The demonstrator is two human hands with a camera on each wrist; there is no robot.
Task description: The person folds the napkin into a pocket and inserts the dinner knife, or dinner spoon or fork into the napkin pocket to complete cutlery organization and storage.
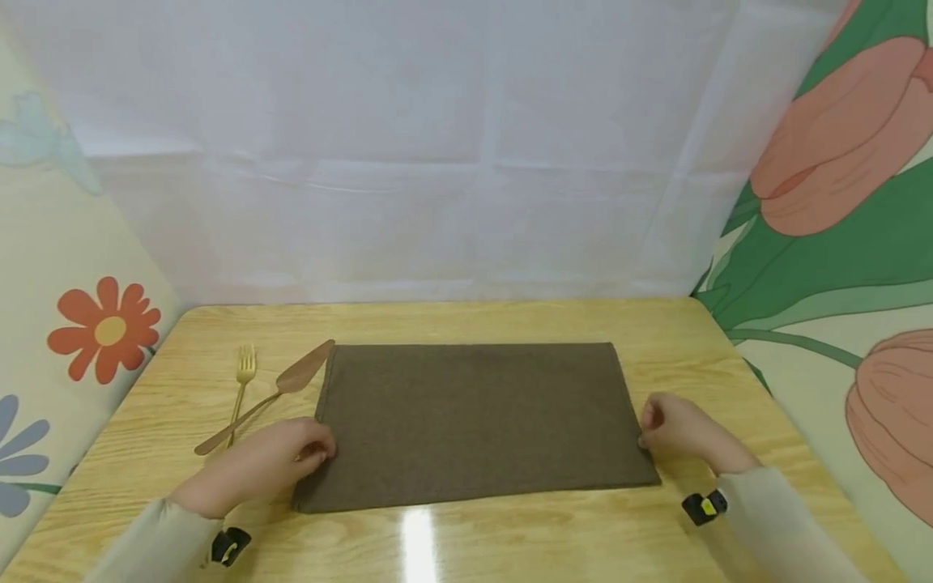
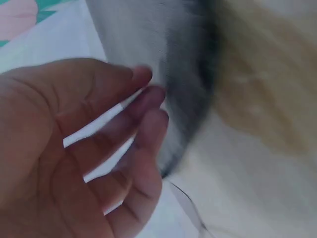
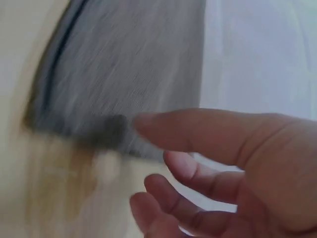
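A dark brown cloth placemat (image 1: 474, 421) lies spread across the middle of the wooden table. My left hand (image 1: 266, 461) is at its left edge, thumb and fingertips pinching the cloth near the front corner. Across from it, my right hand (image 1: 681, 429) pinches the right edge between thumb and curled index finger. In the left wrist view, the left hand's fingertips (image 2: 156, 99) meet over the blurred grey-looking cloth (image 2: 143, 29). The right wrist view has the thumb of the right hand (image 3: 237, 163) lying over the edge of the cloth (image 3: 133, 64).
Left of the placemat, a gold fork (image 1: 245, 368) lies on the table (image 1: 547, 534), crossed by a copper-coloured cake server (image 1: 295, 376) whose tip reaches the placemat's back left corner. A white sheet (image 1: 437, 162) hangs behind, and flower-patterned walls (image 1: 824, 162) flank both sides.
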